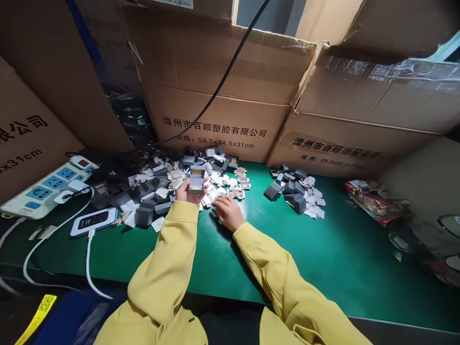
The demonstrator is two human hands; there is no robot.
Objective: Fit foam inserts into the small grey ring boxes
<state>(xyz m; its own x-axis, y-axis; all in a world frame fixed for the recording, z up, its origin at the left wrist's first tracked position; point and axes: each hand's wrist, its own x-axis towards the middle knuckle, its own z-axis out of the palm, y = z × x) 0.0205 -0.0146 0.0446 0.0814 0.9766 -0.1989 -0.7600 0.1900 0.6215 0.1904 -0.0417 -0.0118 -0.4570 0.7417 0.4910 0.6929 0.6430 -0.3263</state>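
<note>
My left hand [186, 191] holds a small grey box [196, 181] with its lid open, raised just above the green table [323, 258]. My right hand [227, 211] rests palm down on the table, its fingers curled over small white inserts [212, 197] at the edge of the pile. A big heap of grey boxes and white inserts [161, 184] lies behind and to the left of both hands. Both sleeves are yellow.
A smaller heap of grey boxes [296, 192] sits to the right. Large cardboard cartons [223, 91] wall the back. A power strip [46, 184], a white device [94, 221] with cables lie left. A red wrapper [370, 203] and glass items lie right.
</note>
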